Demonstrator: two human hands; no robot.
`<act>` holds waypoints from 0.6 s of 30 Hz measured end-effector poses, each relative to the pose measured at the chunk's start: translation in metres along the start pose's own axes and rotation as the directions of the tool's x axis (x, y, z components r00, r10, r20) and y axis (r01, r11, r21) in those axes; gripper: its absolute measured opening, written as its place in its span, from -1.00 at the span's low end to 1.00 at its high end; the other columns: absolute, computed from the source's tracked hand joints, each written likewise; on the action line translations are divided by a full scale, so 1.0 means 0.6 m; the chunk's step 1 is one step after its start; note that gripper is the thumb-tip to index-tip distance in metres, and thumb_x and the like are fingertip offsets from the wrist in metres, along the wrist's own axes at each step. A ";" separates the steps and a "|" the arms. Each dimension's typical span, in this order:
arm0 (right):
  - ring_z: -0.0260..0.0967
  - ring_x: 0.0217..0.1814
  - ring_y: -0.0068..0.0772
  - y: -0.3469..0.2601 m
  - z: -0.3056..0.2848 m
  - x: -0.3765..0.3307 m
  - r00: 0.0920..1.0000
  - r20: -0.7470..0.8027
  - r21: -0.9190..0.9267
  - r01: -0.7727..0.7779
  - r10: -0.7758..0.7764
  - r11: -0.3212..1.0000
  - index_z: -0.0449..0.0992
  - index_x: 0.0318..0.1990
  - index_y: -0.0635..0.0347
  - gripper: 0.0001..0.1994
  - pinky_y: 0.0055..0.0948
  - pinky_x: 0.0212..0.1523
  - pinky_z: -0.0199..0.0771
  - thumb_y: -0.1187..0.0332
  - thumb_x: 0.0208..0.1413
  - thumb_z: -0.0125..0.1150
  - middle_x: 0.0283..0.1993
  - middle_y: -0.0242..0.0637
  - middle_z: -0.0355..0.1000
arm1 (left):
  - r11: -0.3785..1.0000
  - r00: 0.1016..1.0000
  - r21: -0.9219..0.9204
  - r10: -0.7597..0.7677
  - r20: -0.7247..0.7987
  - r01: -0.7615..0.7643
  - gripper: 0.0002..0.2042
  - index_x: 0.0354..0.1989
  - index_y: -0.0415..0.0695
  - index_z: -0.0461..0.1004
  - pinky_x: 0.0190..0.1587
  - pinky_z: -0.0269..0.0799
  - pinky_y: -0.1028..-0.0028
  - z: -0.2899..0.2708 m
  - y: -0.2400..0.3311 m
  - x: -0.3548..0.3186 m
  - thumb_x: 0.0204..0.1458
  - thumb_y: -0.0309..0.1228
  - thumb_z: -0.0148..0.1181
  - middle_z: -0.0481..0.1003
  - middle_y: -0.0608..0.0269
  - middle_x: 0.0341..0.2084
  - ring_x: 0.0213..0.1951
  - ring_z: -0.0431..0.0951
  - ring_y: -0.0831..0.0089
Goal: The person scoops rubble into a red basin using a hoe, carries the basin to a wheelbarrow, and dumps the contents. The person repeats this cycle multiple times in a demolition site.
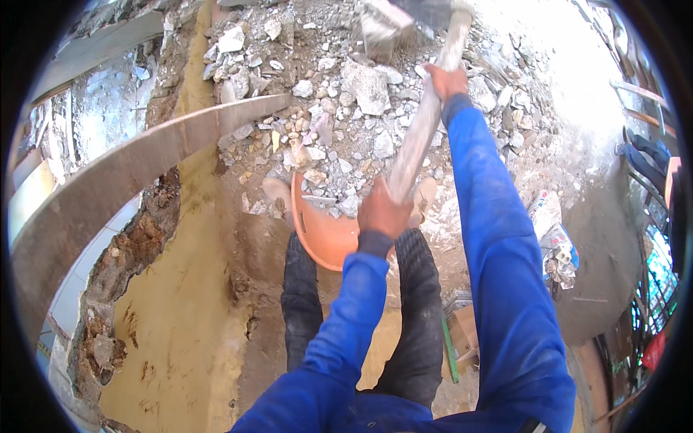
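Both my hands grip a long, pale wooden handle (418,144), tilted with its far end up and to the right. My left hand (384,209) is wrapped round the near part, above an orange tub (325,234). Farther along, my right hand (447,81) is closed round the handle near its head. A dark, blurred metal head, apparently a hoe blade (426,10), sits at the far end over the rubble (364,86). The tub lies between my feet, its far side against broken stones; my left hand and forearm hide part of it.
A curved grey plank or beam (144,159) crosses the left side. Beneath it runs a yellowish wall strip (195,274) with a broken masonry edge (108,310). A crumpled white sack (556,245) lies at right, with a green strip (450,350) and cardboard (465,330) nearer me.
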State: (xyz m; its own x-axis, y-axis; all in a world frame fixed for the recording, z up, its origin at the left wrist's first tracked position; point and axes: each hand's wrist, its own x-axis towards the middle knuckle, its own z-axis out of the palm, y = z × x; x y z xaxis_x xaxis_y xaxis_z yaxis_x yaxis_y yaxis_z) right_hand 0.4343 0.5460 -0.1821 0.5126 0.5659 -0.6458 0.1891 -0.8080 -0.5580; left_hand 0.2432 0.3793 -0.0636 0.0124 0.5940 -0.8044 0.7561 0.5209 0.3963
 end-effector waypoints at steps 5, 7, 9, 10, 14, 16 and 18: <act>0.39 -0.50 -0.40 0.150 0.022 -0.114 0.975 0.219 0.567 -0.159 0.038 0.808 0.24 -0.16 0.28 -0.68 -0.44 -0.63 0.44 0.48 -0.09 0.16 -0.41 -0.20 0.37 | 0.993 0.993 -0.014 -0.117 0.011 0.117 -0.53 -0.22 -0.25 0.27 -0.24 0.36 0.16 0.076 -0.119 -0.101 -0.28 -0.24 0.24 0.45 -0.14 -0.37 -0.28 0.46 -0.02; 0.36 -0.50 -0.41 0.231 0.042 -0.181 0.968 0.232 0.506 -0.204 0.095 0.838 0.22 -0.10 0.28 -0.60 -0.44 -0.58 0.43 0.44 -0.11 0.20 -0.39 -0.22 0.37 | 0.990 0.989 -0.048 -0.131 0.060 0.134 -0.54 -0.21 -0.23 0.29 -0.24 0.37 0.18 0.119 -0.195 -0.158 -0.30 -0.28 0.26 0.45 -0.12 -0.36 -0.26 0.46 -0.01; 0.35 -0.48 -0.42 0.355 0.061 -0.232 0.979 0.155 0.373 -0.179 0.129 0.911 0.20 -0.04 0.28 -0.52 -0.44 -0.51 0.40 0.43 -0.14 0.24 -0.37 -0.24 0.36 | 0.979 0.976 0.018 -0.202 0.082 0.201 -0.43 -0.11 -0.21 0.27 -0.23 0.37 0.16 0.169 -0.278 -0.217 -0.36 -0.28 0.30 0.45 -0.12 -0.34 -0.25 0.46 0.00; 0.34 -0.50 -0.45 0.344 0.069 -0.286 0.963 0.179 0.405 -0.259 0.202 0.877 0.22 -0.05 0.27 -0.57 -0.46 -0.53 0.39 0.48 -0.13 0.19 -0.40 -0.26 0.36 | 0.971 0.969 0.054 -0.235 0.072 0.231 -0.44 -0.12 -0.21 0.28 -0.23 0.37 0.16 0.181 -0.316 -0.246 -0.36 -0.28 0.30 0.45 -0.11 -0.35 -0.26 0.46 0.00; 0.33 -0.52 -0.48 0.328 0.060 -0.360 0.972 0.161 0.531 -0.233 0.173 0.815 0.19 -0.03 0.24 -0.58 -0.52 -0.56 0.37 0.53 -0.09 0.13 -0.42 -0.26 0.35 | 0.963 0.971 0.148 -0.233 0.042 0.225 -0.46 -0.15 -0.20 0.32 -0.23 0.37 0.15 0.185 -0.355 -0.289 -0.37 -0.25 0.30 0.45 -0.08 -0.37 -0.28 0.46 -0.01; 0.33 -0.51 -0.48 0.254 0.047 -0.347 0.969 0.203 0.581 -0.235 0.141 0.779 0.16 0.00 0.22 -0.57 -0.53 -0.55 0.37 0.52 -0.06 0.13 -0.39 -0.26 0.35 | 0.975 0.983 0.127 -0.182 0.006 0.180 -0.48 -0.16 -0.19 0.34 -0.24 0.37 0.14 0.176 -0.355 -0.257 -0.36 -0.23 0.29 0.46 -0.07 -0.38 -0.29 0.46 0.00; 0.35 -0.40 -0.47 0.178 0.042 -0.282 0.979 0.204 0.672 -0.131 -0.012 0.729 0.12 0.06 0.22 -0.50 -0.50 -0.51 0.40 0.55 -0.08 0.14 -0.30 -0.25 0.33 | 0.994 0.987 0.066 0.097 -0.132 -0.089 -0.50 -0.17 -0.18 0.34 -0.27 0.37 0.15 0.155 -0.325 -0.154 -0.32 -0.21 0.26 0.45 -0.07 -0.41 -0.32 0.46 0.00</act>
State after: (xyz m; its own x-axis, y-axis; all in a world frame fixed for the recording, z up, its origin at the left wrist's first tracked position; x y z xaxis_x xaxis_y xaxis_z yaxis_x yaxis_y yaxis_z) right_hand 0.3469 0.3682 -0.1454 0.3288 0.5974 -0.7315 -0.4917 -0.5530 -0.6726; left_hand 0.1558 0.1660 -0.1079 -0.0011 0.7172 -0.6968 0.7935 0.4247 0.4359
